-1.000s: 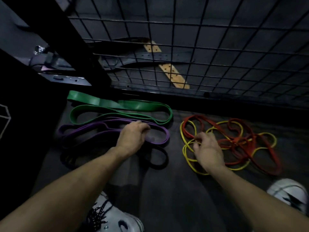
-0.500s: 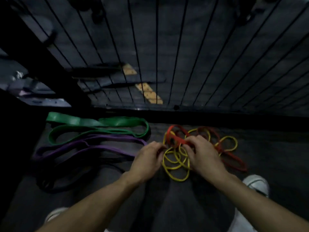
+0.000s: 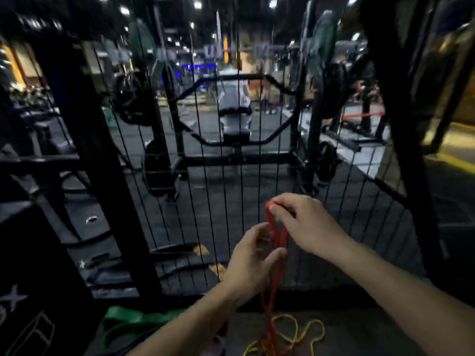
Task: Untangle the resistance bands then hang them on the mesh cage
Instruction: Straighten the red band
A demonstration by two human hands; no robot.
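Red band (image 3: 276,242) is pinched at its top by the right hand (image 3: 305,222), raised in front of the mesh cage (image 3: 257,155). Lower down, its strands are gripped by the left hand (image 3: 253,260), fingers curled round them. Band hangs taut to the floor (image 3: 359,332), tail tangled with the yellow band (image 3: 303,330). Green band (image 3: 131,319) lies flat at the cage's foot, left of the arms.

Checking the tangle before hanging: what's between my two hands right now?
In the head view, only the red resistance band runs between the right hand, pinching its top, and the left hand lower down; its strands hang toward the yellow band.
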